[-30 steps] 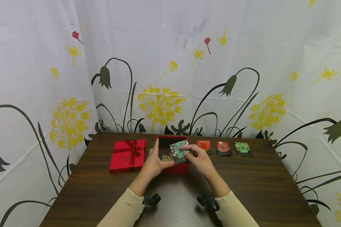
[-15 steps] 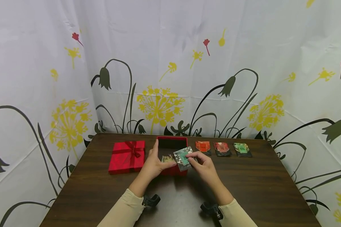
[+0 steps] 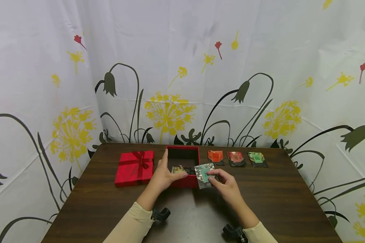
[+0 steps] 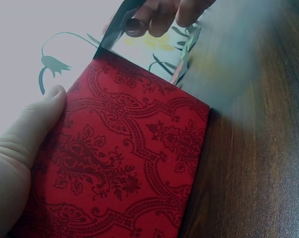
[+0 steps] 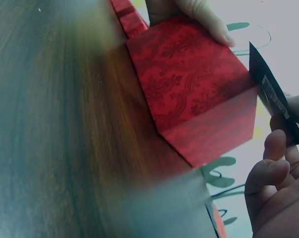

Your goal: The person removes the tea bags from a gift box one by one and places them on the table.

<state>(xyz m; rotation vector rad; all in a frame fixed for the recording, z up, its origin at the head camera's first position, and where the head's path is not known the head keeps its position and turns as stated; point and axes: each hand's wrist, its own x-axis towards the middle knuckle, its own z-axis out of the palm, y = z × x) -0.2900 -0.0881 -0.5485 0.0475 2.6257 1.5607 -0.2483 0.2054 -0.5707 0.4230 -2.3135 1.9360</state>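
My left hand [image 3: 162,176] holds the red gift box [image 3: 185,183] at its left front corner, the thumb over the front rim. In the left wrist view the patterned wall of the box [image 4: 124,148] fills the middle. Between thumb and fingers, my right hand [image 3: 229,187] pinches a small flat packet [image 3: 202,178] with a teal label, at the box's right front corner. The right wrist view shows the packet's dark back [image 5: 271,91]. Inside the open box lies a yellowish packet [image 3: 178,170], partly behind the left thumb, with dark shapes beside it.
A red lid [image 3: 129,170] with a ribbon bow lies left of the box. To the box's right sit an orange packet [image 3: 216,157], a red packet [image 3: 236,159] and a green packet [image 3: 257,159] in a row. A printed curtain [image 3: 182,67] hangs behind the wooden table [image 3: 276,202].
My right hand has moved the teal-labelled packet right and toward me, from over the box to its right front corner. The left hand keeps its hold on the box.
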